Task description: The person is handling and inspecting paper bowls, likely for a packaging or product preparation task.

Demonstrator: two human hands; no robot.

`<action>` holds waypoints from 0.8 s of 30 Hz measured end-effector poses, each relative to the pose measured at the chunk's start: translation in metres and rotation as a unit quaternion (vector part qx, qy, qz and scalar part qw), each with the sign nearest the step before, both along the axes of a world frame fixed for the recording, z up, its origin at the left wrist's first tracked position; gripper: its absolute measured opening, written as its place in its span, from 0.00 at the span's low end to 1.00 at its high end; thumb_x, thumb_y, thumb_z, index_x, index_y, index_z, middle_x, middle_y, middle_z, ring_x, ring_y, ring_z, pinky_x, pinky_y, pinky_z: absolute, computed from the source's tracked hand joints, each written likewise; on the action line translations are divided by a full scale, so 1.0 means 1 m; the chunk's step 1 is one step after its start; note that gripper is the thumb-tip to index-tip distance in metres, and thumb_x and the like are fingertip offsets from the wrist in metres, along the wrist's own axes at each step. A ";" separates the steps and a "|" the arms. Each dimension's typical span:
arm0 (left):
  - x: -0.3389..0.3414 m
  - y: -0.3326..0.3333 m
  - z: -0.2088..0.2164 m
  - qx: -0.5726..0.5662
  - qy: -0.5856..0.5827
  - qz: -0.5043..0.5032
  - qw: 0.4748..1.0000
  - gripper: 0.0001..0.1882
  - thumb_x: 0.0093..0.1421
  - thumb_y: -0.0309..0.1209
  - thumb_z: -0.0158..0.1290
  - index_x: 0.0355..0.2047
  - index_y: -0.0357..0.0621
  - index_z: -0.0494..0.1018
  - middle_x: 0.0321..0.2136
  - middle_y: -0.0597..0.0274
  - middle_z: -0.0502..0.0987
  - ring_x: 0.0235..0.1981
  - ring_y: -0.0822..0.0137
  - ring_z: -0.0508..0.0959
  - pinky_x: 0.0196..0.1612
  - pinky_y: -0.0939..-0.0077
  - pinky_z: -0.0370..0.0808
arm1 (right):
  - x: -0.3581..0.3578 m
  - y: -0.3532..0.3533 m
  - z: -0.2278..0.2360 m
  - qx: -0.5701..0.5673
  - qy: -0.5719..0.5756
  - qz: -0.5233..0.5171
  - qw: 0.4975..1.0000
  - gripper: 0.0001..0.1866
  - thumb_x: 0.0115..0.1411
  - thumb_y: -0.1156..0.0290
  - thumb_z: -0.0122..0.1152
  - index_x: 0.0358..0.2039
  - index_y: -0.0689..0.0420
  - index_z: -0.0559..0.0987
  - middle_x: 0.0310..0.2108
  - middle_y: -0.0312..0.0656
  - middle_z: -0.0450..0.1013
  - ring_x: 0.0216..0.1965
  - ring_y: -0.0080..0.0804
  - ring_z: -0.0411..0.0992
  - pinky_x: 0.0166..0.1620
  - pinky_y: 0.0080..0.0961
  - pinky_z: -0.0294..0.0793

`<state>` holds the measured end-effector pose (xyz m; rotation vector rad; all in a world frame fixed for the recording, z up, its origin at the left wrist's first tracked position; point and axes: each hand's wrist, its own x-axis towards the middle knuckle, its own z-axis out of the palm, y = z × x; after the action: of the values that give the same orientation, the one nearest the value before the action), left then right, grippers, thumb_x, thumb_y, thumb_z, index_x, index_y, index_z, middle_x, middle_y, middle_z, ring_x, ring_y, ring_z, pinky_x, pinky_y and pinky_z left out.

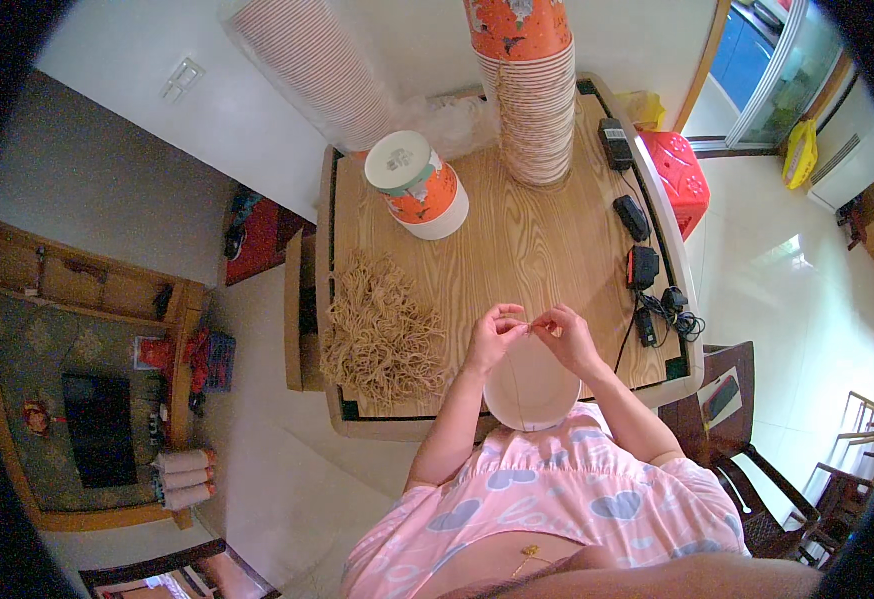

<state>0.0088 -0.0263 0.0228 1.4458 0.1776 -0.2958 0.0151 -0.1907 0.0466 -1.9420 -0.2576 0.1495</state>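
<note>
- white paper bucket (537, 389): at the near table edge, against the wearer's pink patterned clothing (617, 504), open mouth in view. no palm seen clasping its wall; a hard tug could roll or drop it.
- thin cord (518, 387): runs across the bucket mouth up to the fingertips. slack here could let it snag or twist, i judge.
- left hand (497, 337): thumb and finger pinched on the cord at the far rim. narrow hold; a slip would lose the end.
- right hand (565, 337): fingertips meet the left's, also pinching the cord. exact contact too small to read; uneven pull could bend the paper rim.
- pile of tan cords (382, 329): on the table, beside the left forearm, strands tangled. drawing one out could drag others along.
- black adapters and cables (643, 268): along the table's right edge. a sweeping right elbow might catch a lead.
- upturned orange-and-white bucket (422, 195): beyond the pile, standing base up. a wide reach could knock it.
- tall stack of nested buckets (535, 120): far side of the wooden table (487, 265). height makes toppling plausible if the table is jolted.
</note>
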 end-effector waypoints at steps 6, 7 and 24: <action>-0.002 -0.004 0.012 0.060 -0.022 -0.002 0.998 0.15 0.50 0.19 0.51 0.40 0.38 0.65 0.25 0.60 0.76 0.28 0.75 0.75 0.32 0.85 0.71 | 0.001 0.000 -0.006 -0.018 -0.013 0.000 1.000 0.03 0.46 0.73 0.59 0.24 0.57 0.76 0.23 0.42 0.69 0.26 0.35 0.69 0.30 0.27 0.68; -0.002 -0.004 0.011 0.065 -0.028 0.000 0.997 0.15 0.50 0.19 0.51 0.39 0.37 0.65 0.25 0.60 0.76 0.28 0.75 0.75 0.32 0.85 0.71 | 0.001 0.001 -0.006 -0.021 -0.013 -0.001 1.000 0.04 0.46 0.73 0.59 0.24 0.58 0.76 0.23 0.42 0.69 0.25 0.35 0.69 0.29 0.28 0.68; 0.000 0.000 0.004 0.067 -0.024 0.002 0.997 0.13 0.51 0.18 0.48 0.38 0.38 0.67 0.27 0.59 0.75 0.30 0.73 0.75 0.32 0.84 0.72 | 0.019 0.007 -0.033 0.089 0.174 0.021 0.981 0.07 0.50 0.71 0.57 0.24 0.62 0.75 0.21 0.34 0.70 0.25 0.17 0.66 0.29 0.15 0.66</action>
<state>0.0086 -0.0259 0.0266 1.5841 0.1647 -0.2491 0.0342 -0.1841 0.0141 -1.7000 -0.0759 0.4721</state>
